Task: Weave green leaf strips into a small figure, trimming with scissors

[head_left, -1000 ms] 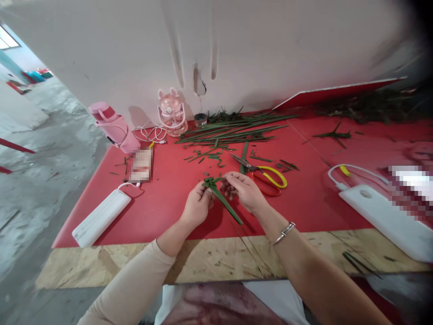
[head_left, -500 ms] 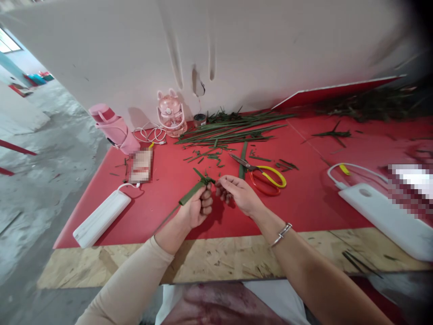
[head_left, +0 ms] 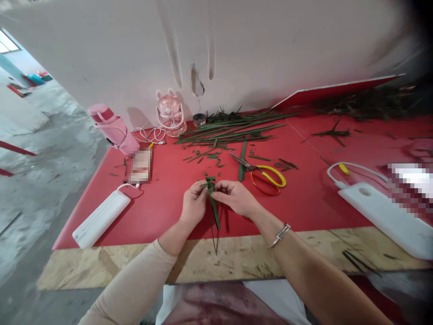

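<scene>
Between my two hands, above the red table, is a folded green leaf strip point(head_left: 214, 212) with a knotted, woven-looking top. Its broad tail hangs toward me, and thin dark strands trail below. My left hand point(head_left: 195, 203) pinches the knotted part from the left, fingers closed. From the right, my right hand point(head_left: 234, 197) grips the same part between thumb and fingers. Scissors point(head_left: 250, 168) with one yellow and one red handle lie open-bladed just beyond my right hand. A flat leaf piece point(head_left: 242, 162) lies under their blades.
Long green leaf strips point(head_left: 233, 131) and small clippings point(head_left: 213, 156) lie toward the wall. A pink bottle point(head_left: 115, 131), a pink rabbit-eared jug point(head_left: 171, 115) and a small tin point(head_left: 199, 119) stand at the back. White power banks point(head_left: 101, 221) with cables lie left and right.
The leaf piece has turned from pointing left to hanging toward me. My left hand has rotated, and my right hand has closed in on the knotted part.
</scene>
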Available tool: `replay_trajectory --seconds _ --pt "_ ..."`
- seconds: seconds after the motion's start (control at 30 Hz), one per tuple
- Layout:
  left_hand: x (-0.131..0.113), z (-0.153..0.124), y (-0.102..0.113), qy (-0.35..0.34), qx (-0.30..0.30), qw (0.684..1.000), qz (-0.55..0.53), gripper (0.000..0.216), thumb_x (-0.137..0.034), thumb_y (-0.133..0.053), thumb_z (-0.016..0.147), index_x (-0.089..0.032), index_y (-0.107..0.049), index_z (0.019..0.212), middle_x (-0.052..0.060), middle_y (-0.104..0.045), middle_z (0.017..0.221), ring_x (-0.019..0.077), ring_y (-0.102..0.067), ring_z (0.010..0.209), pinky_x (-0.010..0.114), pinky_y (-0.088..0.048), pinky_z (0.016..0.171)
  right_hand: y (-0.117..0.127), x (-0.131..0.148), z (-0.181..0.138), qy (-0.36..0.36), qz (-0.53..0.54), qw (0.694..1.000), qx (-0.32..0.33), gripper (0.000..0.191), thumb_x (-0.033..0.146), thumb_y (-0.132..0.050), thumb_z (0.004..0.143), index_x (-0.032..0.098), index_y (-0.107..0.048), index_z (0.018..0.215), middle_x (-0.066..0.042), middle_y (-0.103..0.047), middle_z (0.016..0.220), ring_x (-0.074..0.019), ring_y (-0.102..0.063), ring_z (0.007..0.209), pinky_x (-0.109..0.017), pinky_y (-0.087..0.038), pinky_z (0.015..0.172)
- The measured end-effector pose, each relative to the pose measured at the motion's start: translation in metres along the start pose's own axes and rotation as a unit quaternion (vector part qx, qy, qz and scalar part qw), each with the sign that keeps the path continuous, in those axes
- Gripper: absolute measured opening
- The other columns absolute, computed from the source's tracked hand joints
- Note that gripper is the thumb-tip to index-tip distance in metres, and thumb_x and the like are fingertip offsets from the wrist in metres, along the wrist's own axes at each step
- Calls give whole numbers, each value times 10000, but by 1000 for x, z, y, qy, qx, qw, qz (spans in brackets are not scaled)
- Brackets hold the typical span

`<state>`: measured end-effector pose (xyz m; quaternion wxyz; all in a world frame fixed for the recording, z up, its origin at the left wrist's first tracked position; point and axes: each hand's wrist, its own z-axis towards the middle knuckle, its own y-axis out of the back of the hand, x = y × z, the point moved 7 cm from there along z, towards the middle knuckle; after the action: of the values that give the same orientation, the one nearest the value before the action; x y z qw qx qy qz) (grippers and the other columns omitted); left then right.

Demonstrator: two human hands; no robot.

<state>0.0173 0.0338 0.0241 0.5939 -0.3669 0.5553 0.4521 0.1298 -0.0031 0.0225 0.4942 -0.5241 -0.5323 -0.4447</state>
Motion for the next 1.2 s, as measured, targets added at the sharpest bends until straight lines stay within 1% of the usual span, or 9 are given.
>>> replay_trajectory --seconds 0.1,0.17,0.37,0.57,0.67,0.77,0.87,1.03,1.2 --pt "-13 1 8 -56 -24 990 129 190 -152 -549 739 -222 -702 827 47 -664 965 188 -541 974 351 -387 899 0 1 0 11 -12 1000 -7 261 376 -677 664 145 -557 673 61 -453 561 -55 -383 510 -205 -307 492" --pt "-18 1 6 -58 0 989 134 201 -131 -535 736 -209 -695 827 46 -668 934 178 -561 926 335 -412 864 1 3 0 8 -18 1000 -18 257 368 -678 655 143 -554 657 67 -432 542 -50 -353 493 -206 -285 477" --pt "-12 -4 -7 47 67 997 -6 109 -213 -482 785 -156 -570 753 -12 -551 604 98 -504 556 220 -422 561 -1 4 -2 -15 0 1000 -24 260 376 -677 639 146 -556 654 63 -460 525 -49 -361 462 -204 -276 449" --pt "-9 -5 -3 83 -5 987 -141 143 -218 -537 744 -196 -402 786 -91 -367 526 42 -325 426 158 -267 431 17 4 -2 1 37 995 -93 194 340 -634 687 177 -527 690 55 -502 537 -68 -435 447 -201 -335 438" --pt "-4 -9 -14 167 71 958 -223 203 -245 -564 720 -202 -368 750 -99 -321 502 32 -245 385 151 -174 376 34 13 -3 56 89 984 -143 163 346 -581 732 192 -579 784 20 -576 637 -91 -514 542 -211 -402 499" --pt "0 -16 -25 239 142 918 -282 191 -228 -570 709 -195 -384 737 -101 -278 475 28 -182 373 149 -119 364 35 19 -2 77 66 988 -118 188 348 -556 763 182 -638 795 -18 -626 725 -108 -559 673 -224 -435 610" --pt "1 -18 -29 247 159 902 -317 158 -242 -559 716 -186 -414 741 -102 -273 451 26 -169 362 150 -132 367 26 18 -1 50 46 995 -70 186 334 -578 748 171 -647 806 -16 -628 709 -108 -565 674 -238 -440 650" --pt "5 -15 -26 228 112 916 -312 296 -428 -550 751 -176 -421 666 -88 -300 427 34 -233 344 158 -169 349 20 12 -1 1 81 995 -59 255 252 -696 623 182 -594 847 29 -594 685 -89 -548 638 -237 -443 647" --pt "5 -18 -27 219 117 931 -269 250 -324 -631 720 -176 -431 699 -99 -290 444 24 -245 358 153 -190 368 13 13 -2 13 59 998 -27 193 278 -709 614 166 -620 745 28 -590 668 -86 -521 616 -233 -428 628"
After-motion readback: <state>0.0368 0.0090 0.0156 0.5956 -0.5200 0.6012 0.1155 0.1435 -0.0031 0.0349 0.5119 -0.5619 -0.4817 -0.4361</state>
